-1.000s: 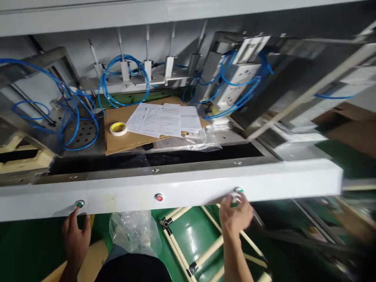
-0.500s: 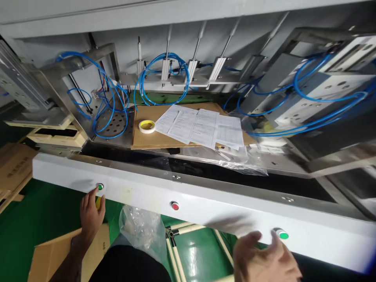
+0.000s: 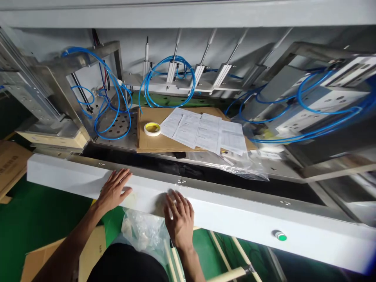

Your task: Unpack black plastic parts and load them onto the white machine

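My left hand (image 3: pixel 114 190) lies flat on the white front panel (image 3: pixel 232 215) of the machine, fingers stretched out toward the metal edge. It covers the spot of the left green button. Further right, my right hand (image 3: pixel 179 219) rests on the same panel, its fingers slightly bent and a little apart. It hides the red button in the middle. Neither hand holds anything. At the panel's right part, a green button (image 3: pixel 282 236) shows uncovered.
Behind the panel, cardboard (image 3: pixel 147 143) carries paper sheets (image 3: pixel 202 127) and a tape roll (image 3: pixel 152 129). Blue air hoses (image 3: pixel 192 84) loop around metal cylinders (image 3: pixel 222 74). Clear plastic film (image 3: pixel 249 168) lies over the dark slot. A plastic bag (image 3: pixel 147 231) hangs below the panel.
My left hand has moved from the left green button up and right onto the panel. My right hand has left the right green button and come left to the middle.
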A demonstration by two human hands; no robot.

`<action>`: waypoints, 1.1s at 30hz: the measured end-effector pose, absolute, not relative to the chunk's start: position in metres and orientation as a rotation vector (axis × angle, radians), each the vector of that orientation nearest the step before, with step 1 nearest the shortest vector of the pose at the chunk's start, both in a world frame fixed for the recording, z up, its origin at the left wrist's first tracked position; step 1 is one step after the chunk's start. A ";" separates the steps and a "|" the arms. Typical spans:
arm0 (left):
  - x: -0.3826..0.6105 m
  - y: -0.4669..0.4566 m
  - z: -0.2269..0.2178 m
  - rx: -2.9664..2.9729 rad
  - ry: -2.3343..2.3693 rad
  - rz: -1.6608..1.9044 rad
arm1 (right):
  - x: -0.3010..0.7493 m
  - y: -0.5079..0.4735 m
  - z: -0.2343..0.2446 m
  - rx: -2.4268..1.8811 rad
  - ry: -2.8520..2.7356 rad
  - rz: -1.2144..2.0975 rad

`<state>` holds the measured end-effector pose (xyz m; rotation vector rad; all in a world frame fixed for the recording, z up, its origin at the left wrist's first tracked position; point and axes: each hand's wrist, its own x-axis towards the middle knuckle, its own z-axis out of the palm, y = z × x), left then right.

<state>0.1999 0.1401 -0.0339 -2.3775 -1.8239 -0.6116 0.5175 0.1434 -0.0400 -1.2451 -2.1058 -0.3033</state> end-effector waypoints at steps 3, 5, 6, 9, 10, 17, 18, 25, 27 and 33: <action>0.194 0.144 -0.034 -2.433 -1.796 -0.627 | 0.514 0.135 -0.038 -1.287 -2.023 -0.281; 0.192 0.146 -0.034 -2.436 -1.798 -0.647 | 0.509 0.138 -0.032 -1.312 -1.957 -0.255; 0.192 0.147 -0.035 -2.435 -1.802 -0.658 | 0.507 0.142 -0.028 -1.320 -1.941 -0.249; 0.192 0.149 -0.034 -2.437 -1.789 -0.688 | 0.502 0.158 -0.019 -1.309 -2.000 -0.276; 0.192 0.148 -0.033 -2.436 -1.780 -0.698 | 0.501 0.162 -0.018 -1.298 -2.036 -0.294; 0.184 0.130 -0.025 -2.333 -1.774 -0.945 | 0.504 0.172 -0.021 -1.265 -2.114 -0.305; 0.180 0.125 -0.026 -2.281 -1.785 -1.029 | 0.504 0.173 -0.021 -1.261 -2.116 -0.305; 0.145 0.076 -0.055 -1.508 -2.201 -1.582 | 0.507 0.178 -0.022 -1.279 -2.120 -0.253; 0.137 0.055 -0.072 -1.326 -2.389 -1.636 | 0.507 0.178 -0.022 -1.244 -2.100 -0.246; 0.138 -0.008 -0.127 -0.900 -2.949 -1.653 | 0.481 0.171 -0.021 -1.042 -1.931 -0.185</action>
